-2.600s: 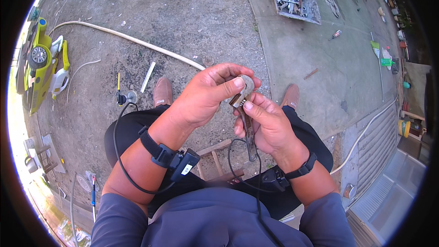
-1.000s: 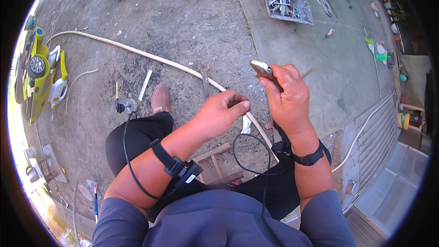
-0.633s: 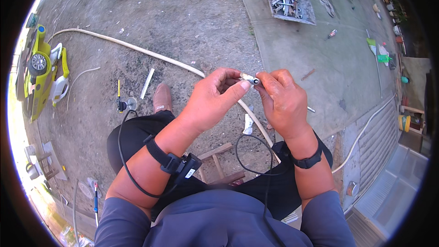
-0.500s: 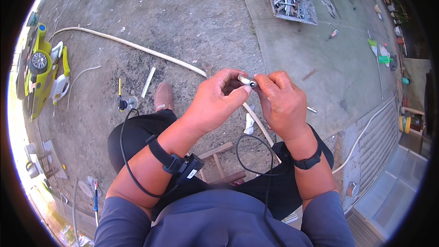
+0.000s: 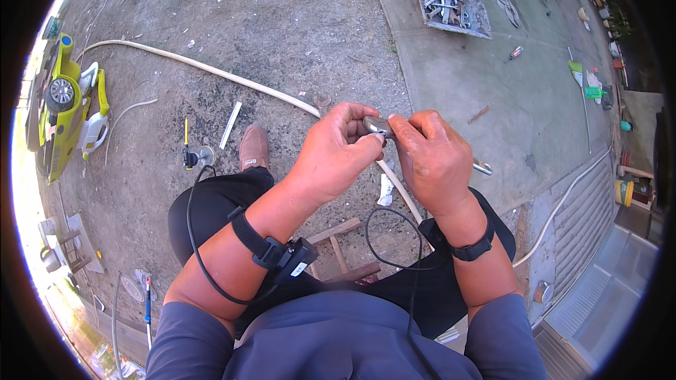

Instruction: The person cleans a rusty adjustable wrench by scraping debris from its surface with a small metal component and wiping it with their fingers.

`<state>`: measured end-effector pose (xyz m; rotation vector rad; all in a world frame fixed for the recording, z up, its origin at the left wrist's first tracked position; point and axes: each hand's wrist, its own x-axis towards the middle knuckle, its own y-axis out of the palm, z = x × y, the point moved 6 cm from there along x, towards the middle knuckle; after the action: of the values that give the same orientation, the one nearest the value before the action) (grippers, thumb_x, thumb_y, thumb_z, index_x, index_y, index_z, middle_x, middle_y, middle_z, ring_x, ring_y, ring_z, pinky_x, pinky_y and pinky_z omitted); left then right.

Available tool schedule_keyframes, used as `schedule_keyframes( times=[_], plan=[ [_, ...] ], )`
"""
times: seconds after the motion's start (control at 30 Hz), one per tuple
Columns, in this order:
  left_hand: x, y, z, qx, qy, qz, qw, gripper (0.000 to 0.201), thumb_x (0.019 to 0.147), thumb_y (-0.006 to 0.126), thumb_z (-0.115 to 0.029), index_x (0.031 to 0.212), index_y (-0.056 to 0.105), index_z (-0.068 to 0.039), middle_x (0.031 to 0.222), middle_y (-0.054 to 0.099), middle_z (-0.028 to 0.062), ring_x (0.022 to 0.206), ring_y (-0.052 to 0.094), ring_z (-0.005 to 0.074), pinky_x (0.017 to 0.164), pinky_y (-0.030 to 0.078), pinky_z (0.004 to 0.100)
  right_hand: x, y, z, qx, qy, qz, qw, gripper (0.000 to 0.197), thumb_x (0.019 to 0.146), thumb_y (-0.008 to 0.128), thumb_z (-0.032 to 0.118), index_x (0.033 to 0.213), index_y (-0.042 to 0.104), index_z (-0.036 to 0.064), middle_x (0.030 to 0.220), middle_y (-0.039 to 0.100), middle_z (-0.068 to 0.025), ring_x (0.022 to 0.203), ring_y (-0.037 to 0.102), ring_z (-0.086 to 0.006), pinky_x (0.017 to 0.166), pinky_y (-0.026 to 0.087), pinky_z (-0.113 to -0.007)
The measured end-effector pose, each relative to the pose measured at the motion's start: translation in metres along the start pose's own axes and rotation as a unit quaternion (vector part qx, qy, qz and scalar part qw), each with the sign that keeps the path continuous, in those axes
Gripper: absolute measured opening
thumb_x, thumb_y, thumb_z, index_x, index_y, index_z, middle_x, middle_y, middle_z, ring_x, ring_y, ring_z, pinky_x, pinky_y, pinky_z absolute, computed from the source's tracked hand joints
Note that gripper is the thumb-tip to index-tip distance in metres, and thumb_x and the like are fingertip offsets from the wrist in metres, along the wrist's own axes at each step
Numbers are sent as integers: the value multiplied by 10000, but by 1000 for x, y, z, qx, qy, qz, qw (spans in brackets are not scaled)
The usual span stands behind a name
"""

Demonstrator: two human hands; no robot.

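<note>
Both my hands meet in front of me over a shiny metal tool with a rounded head (image 5: 379, 126), which looks like a ratchet wrench. My left hand (image 5: 336, 149) pinches the head between thumb and fingers, the thumb pressed against a small dark part on its near side. From the other side, my right hand (image 5: 433, 157) is closed on the tool, thumb and index finger beside the head. A bright metal tube end (image 5: 482, 166) sticks out past the right hand; it appears to be the same tool's handle, though the hand hides the stretch between.
A tray of wrenches (image 5: 451, 17) lies at the far right, with a screwdriver (image 5: 515, 53) nearer. A pale hose (image 5: 211, 72) crosses the ground beneath my hands. A yellow-green toy car (image 5: 62, 109) lies at left. Near my knees is a wooden frame (image 5: 338, 232).
The tool's rounded head has turned between my fingers, so its broad face shows more. The tube end past my right hand shows slightly more. Both hands remain in nearly the same place.
</note>
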<state>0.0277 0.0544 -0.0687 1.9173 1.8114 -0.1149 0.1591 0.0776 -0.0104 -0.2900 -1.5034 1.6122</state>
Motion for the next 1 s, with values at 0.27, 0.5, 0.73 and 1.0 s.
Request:
schedule_keyframes(
  times=[0.27, 0.5, 0.73, 1.0],
  plan=[
    [-2, -1, 0, 4, -6, -6, 1000, 367, 865, 543, -45, 1212, 459, 41, 924, 598, 82, 804, 640, 129, 624, 474, 231, -1, -1, 5, -3, -7, -2, 1000, 293, 711, 650, 66, 1000, 679, 100, 813, 543, -46, 704, 608, -222, 562, 488, -334],
    [-2, -3, 2, -10, -15, -23, 1000, 371, 820, 586, -22, 1153, 470, 94, 886, 613, 103, 796, 634, 131, 670, 503, 250, -2, 0, 7, 15, 5, 13, 1000, 267, 715, 664, 45, 980, 658, 74, 828, 548, -58, 704, 609, -235, 578, 497, -346],
    [-2, -3, 0, -5, -22, -17, 1000, 344, 869, 544, -58, 1182, 465, 59, 903, 620, 102, 787, 647, 139, 616, 478, 230, -3, 4, -1, 80, 51, 12, 995, 240, 733, 704, 54, 958, 622, 72, 873, 588, -85, 733, 628, -288, 600, 508, -372],
    [1, -21, -3, -47, -9, -70, 996, 362, 926, 489, -142, 1229, 452, 51, 890, 630, 118, 746, 642, 165, 591, 468, 230, -7, 11, -15, 164, 109, 26, 980, 199, 746, 709, 29, 930, 638, 55, 842, 605, -123, 725, 625, -310, 610, 504, -375]
  ],
)
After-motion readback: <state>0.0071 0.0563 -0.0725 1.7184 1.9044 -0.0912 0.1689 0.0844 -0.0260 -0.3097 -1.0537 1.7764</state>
